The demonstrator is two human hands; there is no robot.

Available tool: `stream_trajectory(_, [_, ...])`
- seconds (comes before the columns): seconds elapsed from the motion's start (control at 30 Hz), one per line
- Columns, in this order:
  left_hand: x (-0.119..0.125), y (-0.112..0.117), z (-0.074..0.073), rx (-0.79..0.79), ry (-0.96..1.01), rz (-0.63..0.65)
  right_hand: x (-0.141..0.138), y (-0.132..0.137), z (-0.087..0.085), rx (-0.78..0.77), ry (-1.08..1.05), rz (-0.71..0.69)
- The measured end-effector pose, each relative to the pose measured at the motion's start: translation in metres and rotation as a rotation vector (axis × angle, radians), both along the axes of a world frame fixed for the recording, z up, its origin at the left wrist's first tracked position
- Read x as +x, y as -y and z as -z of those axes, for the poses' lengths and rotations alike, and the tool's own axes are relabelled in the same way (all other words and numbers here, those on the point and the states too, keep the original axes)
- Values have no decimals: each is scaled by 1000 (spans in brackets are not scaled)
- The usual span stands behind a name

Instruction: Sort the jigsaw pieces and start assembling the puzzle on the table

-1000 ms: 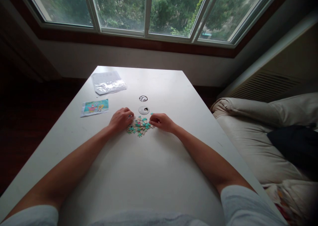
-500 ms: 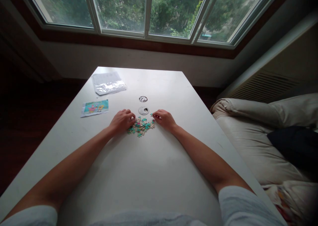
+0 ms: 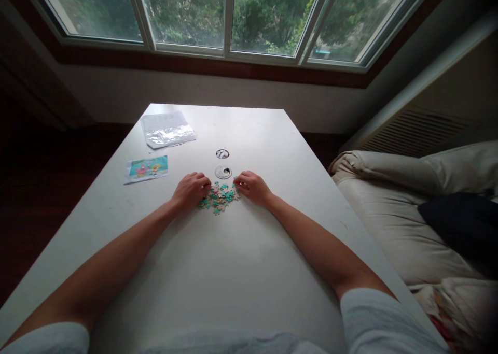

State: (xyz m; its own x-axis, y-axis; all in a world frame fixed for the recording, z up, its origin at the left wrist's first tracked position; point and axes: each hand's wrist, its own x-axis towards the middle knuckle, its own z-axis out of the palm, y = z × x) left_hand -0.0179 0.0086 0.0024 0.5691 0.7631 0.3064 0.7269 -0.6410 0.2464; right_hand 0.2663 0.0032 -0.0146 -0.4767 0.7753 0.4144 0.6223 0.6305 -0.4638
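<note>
A small heap of teal and beige jigsaw pieces [image 3: 219, 197] lies in the middle of the white table [image 3: 218, 271]. My left hand [image 3: 190, 188] rests at the heap's left edge, fingers curled down onto the pieces. At the heap's right edge my right hand [image 3: 252, 185] has its fingers bent, fingertips touching the top right pieces. Whether either hand pinches a piece is too small to see.
A picture card with cartoon figures [image 3: 147, 168] lies to the left, a clear plastic bag [image 3: 167, 129] behind it. Two round metal lids [image 3: 223, 172] sit just beyond the heap. A pale sofa [image 3: 408, 224] with a dark cushion stands to the right, windows ahead.
My right hand has shifted up and slightly left along the heap's right edge. The left hand has stayed nearly still on the left side.
</note>
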Motion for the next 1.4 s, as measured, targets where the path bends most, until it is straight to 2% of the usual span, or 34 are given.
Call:
stream_trajectory(0.27, [-9,-5,3,-9,103,-136,5,7,-18,-86,141,-211])
stream_trajectory(0.4, [-13,-7,-3,-40,147,-206,2,8,-20,-70,196,-215])
stream_trajectory(0.47, [-16,-8,-9,-78,132,-162,1,8,-19,-83,189,-201])
stream_trajectory(0.63, [-24,-11,-22,-198,59,79,-2,8,-14,-72,136,-161])
stream_trajectory(0.77, [-28,-11,-30,-285,-11,181,-1,6,-7,-69,45,-154])
stream_trajectory(0.9, [-29,-12,-30,-302,-67,199,1,0,-2,-141,-118,-84])
stream_trajectory(1.03, [-29,-13,-26,-294,-73,190,8,-6,-1,-217,-215,72])
stream_trajectory(1.17, [-29,-14,-24,-258,-80,182,16,-11,-1,-198,-171,228])
stream_trajectory(1.4, [-30,-14,-25,-212,-125,56,18,-12,1,-118,-33,256])
